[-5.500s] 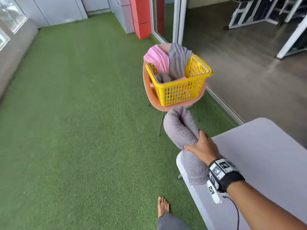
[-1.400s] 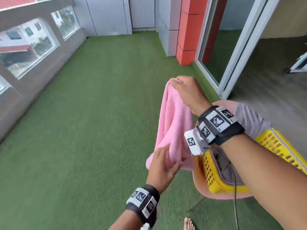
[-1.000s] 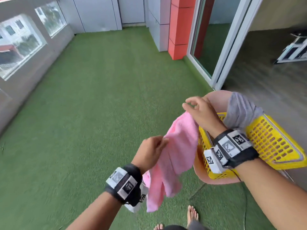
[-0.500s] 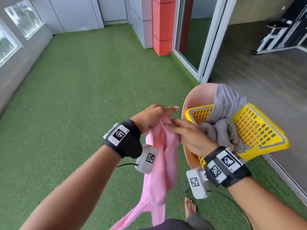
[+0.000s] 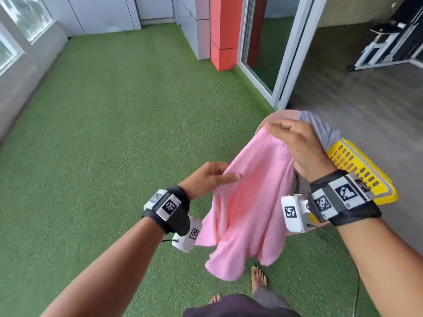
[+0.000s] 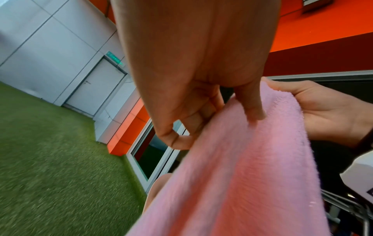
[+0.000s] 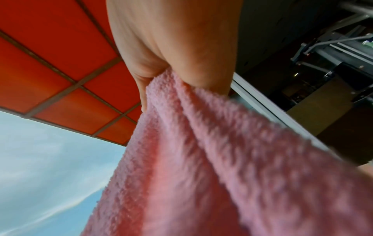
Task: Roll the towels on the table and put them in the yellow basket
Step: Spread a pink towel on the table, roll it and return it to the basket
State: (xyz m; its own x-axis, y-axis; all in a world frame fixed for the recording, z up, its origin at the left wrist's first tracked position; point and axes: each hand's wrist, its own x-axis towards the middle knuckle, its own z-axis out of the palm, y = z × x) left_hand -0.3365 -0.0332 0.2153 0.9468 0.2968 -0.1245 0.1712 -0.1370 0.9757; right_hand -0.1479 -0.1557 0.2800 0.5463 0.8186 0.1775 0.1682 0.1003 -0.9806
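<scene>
Right hand [image 5: 297, 149]: clamped on top corner of the pink towel [image 5: 247, 209]
Left hand [image 5: 206, 179]: pinches its left edge; towel hangs unrolled in air, beside the basket [image 5: 357, 170]
Risk: loose lower end may drag on the grass [image 5: 103, 133]; no tabletop in view for rolling

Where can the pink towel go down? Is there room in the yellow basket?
The yellow basket looks crowded: a grey towel hangs over its far rim and the right hand hides its inside. The one big bare patch is the green turf, between the grey wall and the glass door. Both hands hold the pink towel.
</scene>
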